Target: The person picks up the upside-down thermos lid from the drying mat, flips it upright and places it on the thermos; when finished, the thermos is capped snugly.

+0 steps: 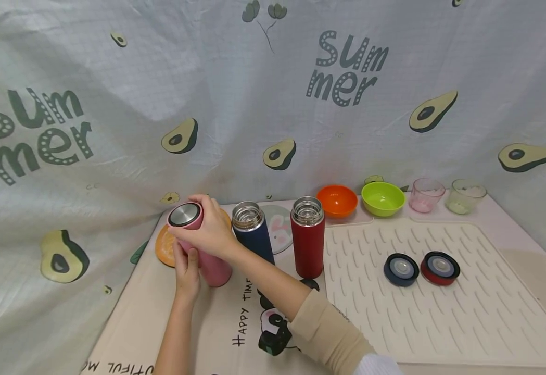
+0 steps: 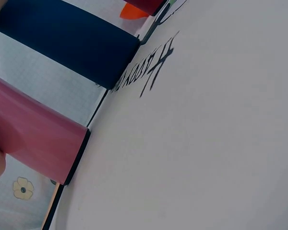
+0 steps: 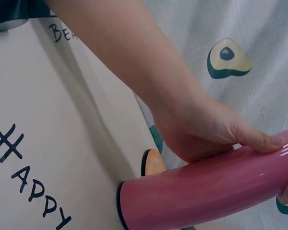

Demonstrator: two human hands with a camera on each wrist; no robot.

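A pink thermos bottle [image 1: 217,272] stands on the table at the left, capped by a lid [image 1: 185,214] with a silver top and dark ring. My right hand [image 1: 213,229] grips that lid, fingers behind it and thumb in front. Lower down, my left hand [image 1: 187,271] holds the bottle's body; the right wrist view shows the left thumb [image 3: 264,142] along the pink side. Beside it stand a blue bottle [image 1: 259,240], partly behind the right forearm, and a red bottle [image 1: 307,250], both uncapped with steel necks.
On the ribbed cream mat [image 1: 422,328] at the right lie a blue lid [image 1: 401,269] and a red lid [image 1: 440,268]. Along the back stand an orange bowl [image 1: 337,201], a green bowl [image 1: 383,199], a pink glass [image 1: 426,195] and a greenish glass [image 1: 465,197]. A patterned curtain [image 1: 235,104] hangs behind.
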